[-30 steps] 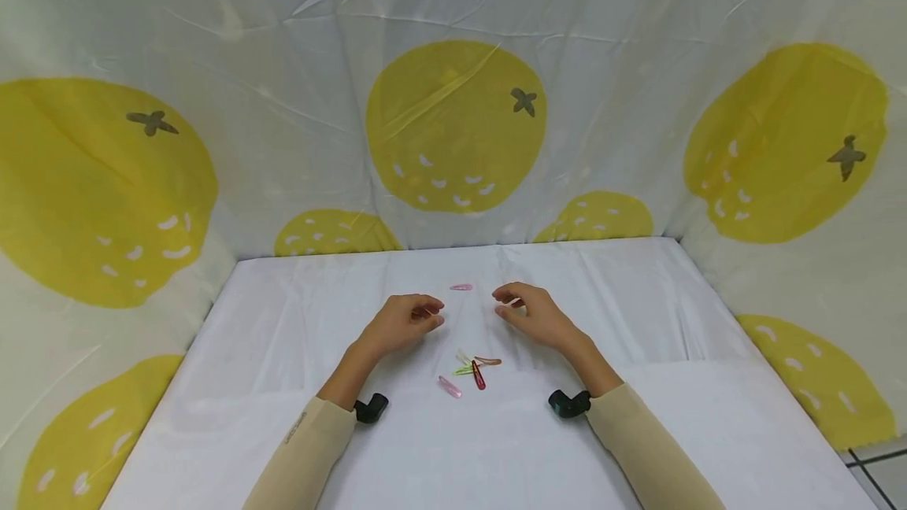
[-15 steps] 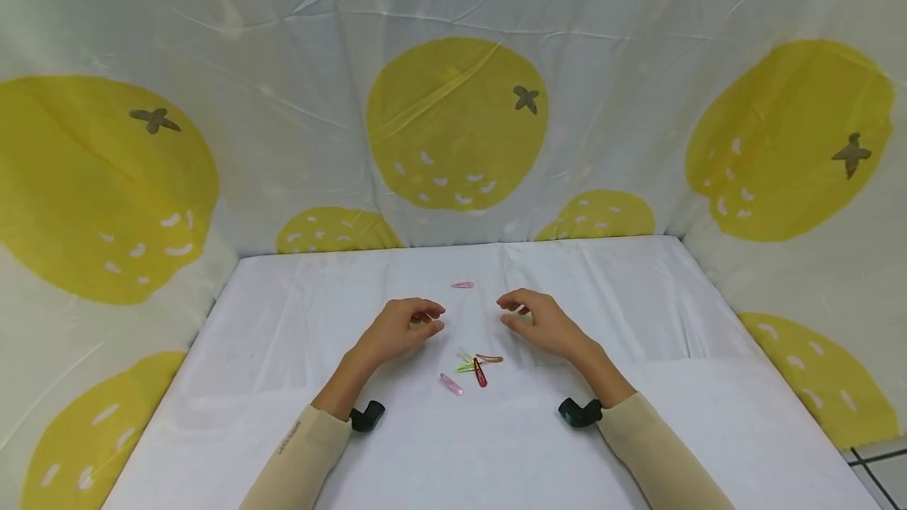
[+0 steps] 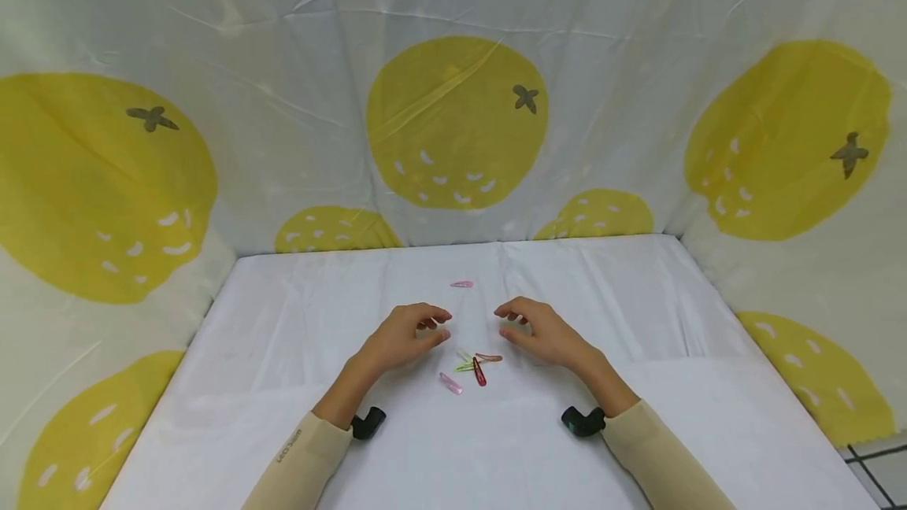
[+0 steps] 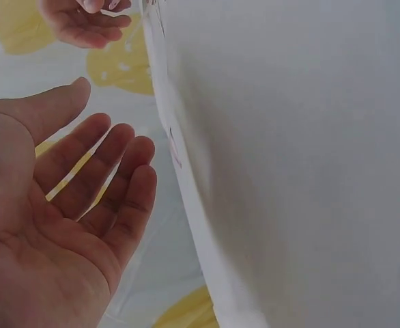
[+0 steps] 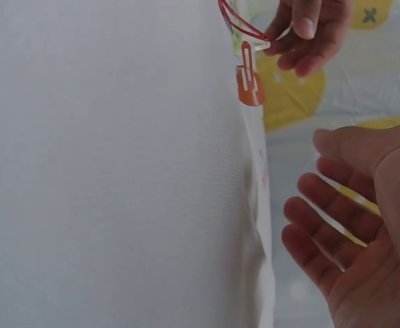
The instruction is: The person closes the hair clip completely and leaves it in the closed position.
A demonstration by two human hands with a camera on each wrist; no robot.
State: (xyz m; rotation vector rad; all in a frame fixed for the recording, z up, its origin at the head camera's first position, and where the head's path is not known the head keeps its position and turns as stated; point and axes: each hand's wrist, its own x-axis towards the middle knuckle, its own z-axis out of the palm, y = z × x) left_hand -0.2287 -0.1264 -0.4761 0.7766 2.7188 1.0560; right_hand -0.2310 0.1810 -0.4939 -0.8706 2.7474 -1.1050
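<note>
Several snap hair clips lie on the white cloth. A red clip [image 3: 479,371], a brownish-orange clip [image 3: 489,357], a green clip [image 3: 464,367] and a pale one [image 3: 464,355] form a small pile. One pink clip [image 3: 449,383] lies just in front of the pile, and another pink clip [image 3: 462,284] farther back. My left hand [image 3: 406,337] hovers left of the pile, fingers loosely bent, holding nothing. Opposite it, my right hand [image 3: 544,332] is held the same way. The right wrist view shows the orange clip [image 5: 250,89] beside the red one [image 5: 239,22].
The cloth-covered table [image 3: 567,447] spreads around the clips. Behind it and along both sides hangs a white curtain [image 3: 305,124] printed with yellow fruit. A small black camera [image 3: 368,423] sits at the left wrist, a similar camera [image 3: 584,422] at the right.
Both hands have drifted slightly toward the person, and the left also a little to the right. The hair clips have stayed where they were.
</note>
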